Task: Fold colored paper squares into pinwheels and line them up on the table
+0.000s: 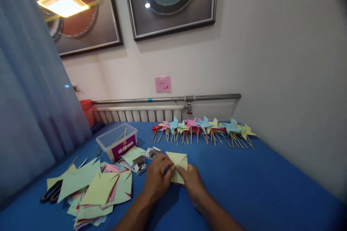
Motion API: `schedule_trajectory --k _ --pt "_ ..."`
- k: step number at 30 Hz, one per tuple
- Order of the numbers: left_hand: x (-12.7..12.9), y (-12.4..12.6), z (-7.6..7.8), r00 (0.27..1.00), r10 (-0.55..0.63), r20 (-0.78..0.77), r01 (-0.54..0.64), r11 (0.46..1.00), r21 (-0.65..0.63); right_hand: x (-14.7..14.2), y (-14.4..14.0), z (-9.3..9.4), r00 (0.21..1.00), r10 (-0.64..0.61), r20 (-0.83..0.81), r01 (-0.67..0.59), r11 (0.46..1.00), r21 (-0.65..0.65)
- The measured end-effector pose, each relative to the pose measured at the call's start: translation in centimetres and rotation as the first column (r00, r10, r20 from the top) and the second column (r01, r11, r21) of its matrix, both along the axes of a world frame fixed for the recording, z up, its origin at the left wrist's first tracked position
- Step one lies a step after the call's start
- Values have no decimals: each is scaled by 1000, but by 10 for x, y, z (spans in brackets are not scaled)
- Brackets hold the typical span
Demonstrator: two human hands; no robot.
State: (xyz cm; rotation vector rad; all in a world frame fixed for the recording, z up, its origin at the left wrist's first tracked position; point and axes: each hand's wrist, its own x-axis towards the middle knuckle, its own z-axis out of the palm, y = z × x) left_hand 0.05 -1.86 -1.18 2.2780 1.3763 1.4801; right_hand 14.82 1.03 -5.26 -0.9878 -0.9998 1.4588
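Observation:
My left hand [156, 177] and my right hand [193, 182] both pinch a pale yellow-green square of cut paper [179, 161] that lies on the blue table [244, 180]. The paper has diagonal cuts, and its near corners are folded in under my fingertips. Just left of my left hand sit small open boxes of metal pins [141, 166]. A row of finished paper pinwheels on wooden sticks [203, 130], in red, pink, blue and yellow, lies along the far side of the table.
A heap of cut coloured paper squares [94, 191] covers the near left, with black-handled scissors [51, 192] at its left edge. A clear plastic tub with sticks [117, 140] stands behind it. A radiator and pipe [165, 99] run along the wall; a curtain hangs at left.

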Motion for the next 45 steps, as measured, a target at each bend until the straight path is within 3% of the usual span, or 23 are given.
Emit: schedule_trajectory --k 3,6,9,15,22,30,38,45 --pt "-2 3 6 972 79 221 -29 975 -221 1 2 0 1000 -3 20 3 1000 -1" --pt "-5 10 6 905 168 391 58 862 -504 3 0 2 998 -1 56 0 1000 25" --pt "-5 16 3 852 184 489 187 767 -614 5 -2 4 993 12 113 -23 995 97" --pt "-3 17 -1 831 215 514 211 733 -647 4 2 -4 980 34 194 -58 991 119" --pt "-2 19 -4 838 217 501 191 744 -641 4 5 -11 975 56 215 -90 985 150" --pt "-4 18 -6 800 193 568 265 735 -624 3 -1 1 983 91 159 -108 988 108" --pt "-17 30 -13 661 350 664 242 738 -630 14 4 12 993 58 103 -73 986 152" --pt "-30 33 -15 621 307 721 354 712 -607 21 -8 29 945 212 250 -279 921 274"
